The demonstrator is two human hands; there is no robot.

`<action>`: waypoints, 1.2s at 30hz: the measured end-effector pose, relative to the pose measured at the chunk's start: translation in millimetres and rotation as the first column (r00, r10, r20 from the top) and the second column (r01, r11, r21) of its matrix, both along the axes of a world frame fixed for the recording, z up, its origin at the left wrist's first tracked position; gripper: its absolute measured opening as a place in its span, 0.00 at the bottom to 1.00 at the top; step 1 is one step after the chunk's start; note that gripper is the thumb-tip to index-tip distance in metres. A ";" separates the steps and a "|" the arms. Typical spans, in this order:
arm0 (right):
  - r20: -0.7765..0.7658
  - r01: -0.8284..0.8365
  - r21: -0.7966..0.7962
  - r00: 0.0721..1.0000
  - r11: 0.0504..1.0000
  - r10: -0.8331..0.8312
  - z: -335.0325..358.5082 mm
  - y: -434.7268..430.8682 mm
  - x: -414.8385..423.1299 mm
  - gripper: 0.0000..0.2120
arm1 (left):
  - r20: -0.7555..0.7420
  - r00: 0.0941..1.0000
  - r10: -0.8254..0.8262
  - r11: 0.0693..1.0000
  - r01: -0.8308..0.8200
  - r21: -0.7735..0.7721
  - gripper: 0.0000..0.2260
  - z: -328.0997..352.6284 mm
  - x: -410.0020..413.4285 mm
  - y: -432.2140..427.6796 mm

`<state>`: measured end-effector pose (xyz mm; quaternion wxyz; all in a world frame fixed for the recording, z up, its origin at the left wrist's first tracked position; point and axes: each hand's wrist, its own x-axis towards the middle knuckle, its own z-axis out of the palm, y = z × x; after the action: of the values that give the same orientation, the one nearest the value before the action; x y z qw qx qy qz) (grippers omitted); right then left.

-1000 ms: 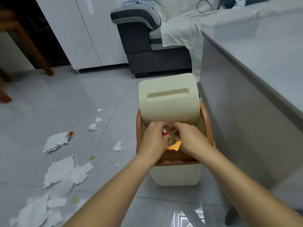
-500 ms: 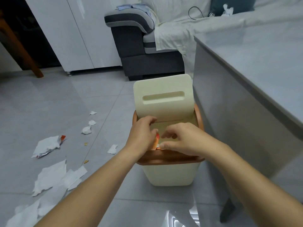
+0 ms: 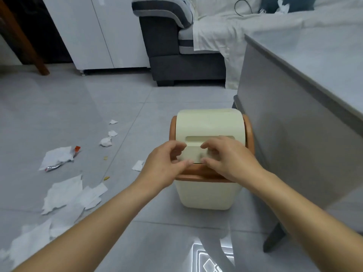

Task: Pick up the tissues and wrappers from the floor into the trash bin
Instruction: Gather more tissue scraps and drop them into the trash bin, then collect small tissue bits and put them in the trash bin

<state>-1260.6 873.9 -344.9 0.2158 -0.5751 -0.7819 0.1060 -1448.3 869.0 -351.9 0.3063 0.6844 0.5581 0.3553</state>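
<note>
A cream trash bin (image 3: 206, 195) with an orange rim (image 3: 196, 175) stands on the grey floor, its swing lid (image 3: 208, 122) lying nearly flat over the opening. My left hand (image 3: 165, 163) and my right hand (image 3: 229, 160) hover side by side at the lid's front edge, fingers loosely curled, holding nothing. Left of the bin, torn white tissues (image 3: 62, 191) lie on the floor, with more tissue (image 3: 29, 242) at the bottom left. A silver wrapper with a red end (image 3: 59, 159), a crumpled tissue ball (image 3: 106, 141) and a small tissue scrap (image 3: 138, 165) lie nearer the bin.
A grey table (image 3: 294, 114) stands close to the bin's right side, its dark leg (image 3: 275, 238) near my right arm. A dark sofa (image 3: 176, 55) draped with a white sheet and a white cabinet (image 3: 98, 36) line the far wall. Tiny yellow scraps (image 3: 106, 178) dot the floor.
My hands have come out of the bin, with the orange and red scraps gone from them. The lid has swung down from upright to nearly flat.
</note>
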 end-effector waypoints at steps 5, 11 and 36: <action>-0.045 -0.102 0.038 0.994 0.994 0.104 -1.4 -18.1 -19.0 0.16 | 0.049 0.998 0.039 0.989 -0.032 -0.142 0.14 -29.6 -44.5 -47.2; 0.158 -0.279 0.175 0.955 0.944 0.253 -46.0 -49.2 -65.8 0.14 | -0.105 0.993 0.051 0.922 -0.087 -0.378 0.17 -89.5 -97.0 -90.6; 0.087 -0.650 -0.746 0.124 0.148 0.988 -224.7 -250.2 -142.5 0.34 | -0.635 0.493 -0.595 0.798 0.272 -0.537 0.30 -218.2 -164.4 -255.0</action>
<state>-1403.1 623.7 -569.6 -0.3096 -0.0316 -0.9176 0.2474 -1612.7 613.9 -570.1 0.2358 0.8174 0.4939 -0.1795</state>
